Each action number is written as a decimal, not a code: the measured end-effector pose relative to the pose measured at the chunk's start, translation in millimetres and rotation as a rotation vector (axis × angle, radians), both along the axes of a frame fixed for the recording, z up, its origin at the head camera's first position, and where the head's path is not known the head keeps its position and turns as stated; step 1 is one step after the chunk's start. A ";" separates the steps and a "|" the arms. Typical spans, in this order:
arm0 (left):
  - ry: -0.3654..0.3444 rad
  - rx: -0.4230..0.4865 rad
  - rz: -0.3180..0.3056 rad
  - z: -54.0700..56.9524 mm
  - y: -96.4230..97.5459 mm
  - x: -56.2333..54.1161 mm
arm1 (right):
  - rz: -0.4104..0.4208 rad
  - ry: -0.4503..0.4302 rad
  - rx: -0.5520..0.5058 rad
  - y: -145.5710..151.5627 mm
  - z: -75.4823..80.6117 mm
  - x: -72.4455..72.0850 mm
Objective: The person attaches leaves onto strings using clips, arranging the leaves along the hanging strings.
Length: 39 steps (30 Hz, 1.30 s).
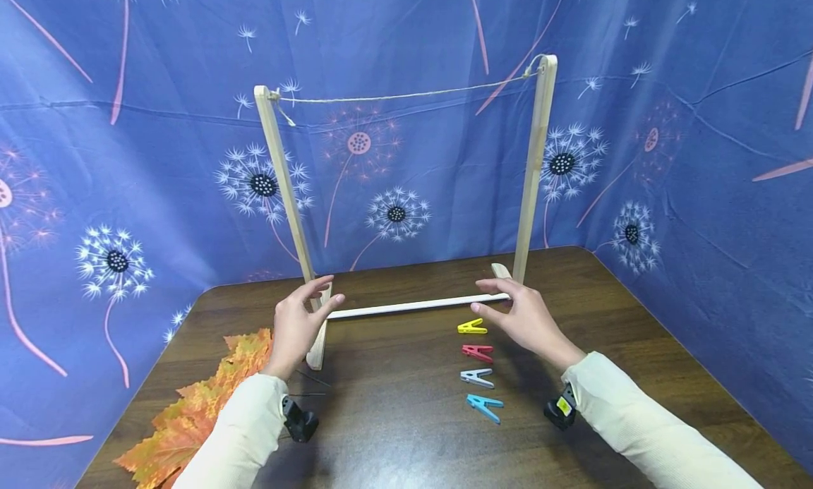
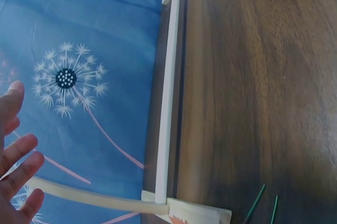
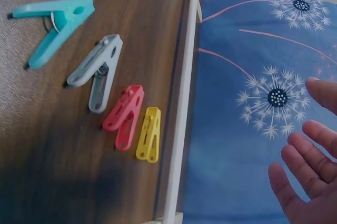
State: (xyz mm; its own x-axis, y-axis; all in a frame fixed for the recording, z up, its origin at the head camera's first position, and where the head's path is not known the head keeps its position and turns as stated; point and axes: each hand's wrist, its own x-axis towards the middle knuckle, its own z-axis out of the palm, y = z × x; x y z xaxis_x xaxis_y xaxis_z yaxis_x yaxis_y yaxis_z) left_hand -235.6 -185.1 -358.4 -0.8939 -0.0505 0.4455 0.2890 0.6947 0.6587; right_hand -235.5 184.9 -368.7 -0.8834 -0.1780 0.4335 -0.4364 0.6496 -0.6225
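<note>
A wooden frame stands at the back of the table, with a left post [image 1: 282,171], a right post [image 1: 536,164] and a white bottom bar [image 1: 413,307]. Twine [image 1: 406,96] is strung between the post tops. My left hand [image 1: 298,327], fingers spread and holding nothing, hovers by the left foot. Near the right foot, my right hand [image 1: 524,316] is likewise loosely spread and bare. To its left lie a yellow clothespin [image 3: 149,134], a red clothespin [image 3: 125,117], a grey clothespin [image 3: 97,71] and a turquoise clothespin [image 3: 55,27] in a row.
Orange artificial maple leaves [image 1: 197,411] lie at the table's left, partly under my left forearm. Their thin green stems [image 2: 256,203] reach inward. A blue dandelion-print cloth [image 1: 406,164] hangs behind and beside the brown wooden table [image 1: 381,404].
</note>
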 end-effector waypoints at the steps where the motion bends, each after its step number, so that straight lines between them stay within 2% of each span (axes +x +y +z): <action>1: -0.003 0.004 -0.005 0.1 -1.5 0.8 | 0.003 -0.003 -0.008 0.5 -1.0 0.9; 9: -0.038 -0.002 -0.039 0.5 -16.9 9.8 | 0.026 0.004 -0.043 3.8 -8.4 7.3; 14: -0.036 -0.012 -0.050 -0.8 -26.9 13.8 | 0.018 0.009 -0.045 6.4 -10.2 12.1; 20: -0.069 -0.007 -0.069 -6.3 -39.0 22.0 | 0.022 0.009 -0.045 8.1 -13.7 18.3; 30: -0.091 -0.034 -0.083 -15.6 -53.3 36.2 | 0.024 -0.046 -0.048 11.3 -23.5 27.2; 39: -0.125 -0.013 -0.135 -24.8 -64.5 45.9 | 0.026 -0.058 -0.041 16.8 -31.1 35.9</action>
